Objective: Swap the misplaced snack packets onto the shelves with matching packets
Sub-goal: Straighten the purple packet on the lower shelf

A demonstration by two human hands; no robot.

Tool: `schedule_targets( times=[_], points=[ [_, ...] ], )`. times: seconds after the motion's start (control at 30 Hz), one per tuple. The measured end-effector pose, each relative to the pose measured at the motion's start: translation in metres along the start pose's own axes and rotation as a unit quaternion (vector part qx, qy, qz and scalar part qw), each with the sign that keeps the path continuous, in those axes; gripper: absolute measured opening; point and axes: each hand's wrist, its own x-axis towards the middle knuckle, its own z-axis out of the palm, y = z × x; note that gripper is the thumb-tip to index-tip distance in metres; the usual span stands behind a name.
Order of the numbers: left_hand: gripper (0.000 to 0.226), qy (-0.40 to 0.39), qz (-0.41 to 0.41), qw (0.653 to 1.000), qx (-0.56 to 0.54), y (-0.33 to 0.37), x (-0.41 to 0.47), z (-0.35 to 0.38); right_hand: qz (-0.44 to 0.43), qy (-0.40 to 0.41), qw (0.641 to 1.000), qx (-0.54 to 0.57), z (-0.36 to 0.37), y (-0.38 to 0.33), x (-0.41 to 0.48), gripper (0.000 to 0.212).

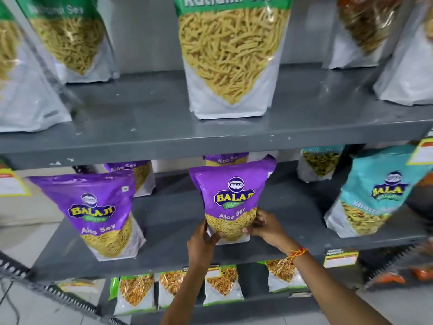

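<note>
A purple Aloo Sev packet point(230, 193) stands upright on the middle grey shelf point(173, 221), at its centre. My left hand point(202, 242) grips its lower left corner. My right hand point(264, 225) holds its lower right edge. Another purple Aloo Sev packet point(100, 212) stands to the left on the same shelf, and two more purple packets point(138, 174) stand behind. On the upper shelf point(150, 118), a green Ratlami Sev packet point(230, 57) stands directly above.
Teal Khatta Mitha packets point(372, 198) stand at the right of the middle shelf. More green Ratlami Sev packets point(70, 38) fill the upper shelf's left. A brownish packet point(365, 26) stands top right. Several green-edged mixture packets point(136, 292) line the bottom shelf. Yellow price tags point(341, 256) hang on shelf edges.
</note>
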Motion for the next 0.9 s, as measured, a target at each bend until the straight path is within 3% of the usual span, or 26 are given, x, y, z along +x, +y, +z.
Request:
schedule_targets(
  times=[0.1, 0.33, 0.43, 0.53, 0.63, 0.9],
  points=[
    [0.041, -0.005, -0.009, 1.000, -0.028, 0.000, -0.001, 0.002, -0.003, -0.002, 1.000, 0.010, -0.001, 0.002, 0.000, 0.077],
    [0.045, -0.044, -0.037, 0.997, -0.041, 0.004, 0.004, -0.008, -0.015, -0.027, 0.999, 0.014, -0.002, 0.003, 0.003, 0.087],
    [0.059, -0.060, -0.040, 0.997, -0.025, 0.004, 0.012, -0.019, -0.015, -0.030, 0.999, 0.038, -0.004, 0.001, 0.005, 0.087],
    [0.070, -0.074, -0.027, 0.997, 0.003, -0.002, 0.022, -0.023, -0.011, -0.032, 0.999, 0.037, -0.003, 0.000, 0.005, 0.076],
    [0.058, -0.098, -0.026, 0.994, 0.027, 0.005, 0.023, -0.019, -0.012, -0.019, 1.000, 0.013, -0.002, 0.000, 0.001, 0.062],
    [0.052, -0.098, -0.024, 0.994, 0.035, 0.017, 0.009, -0.005, -0.015, 0.028, 0.998, -0.056, -0.012, 0.006, -0.014, 0.042]
  ],
)
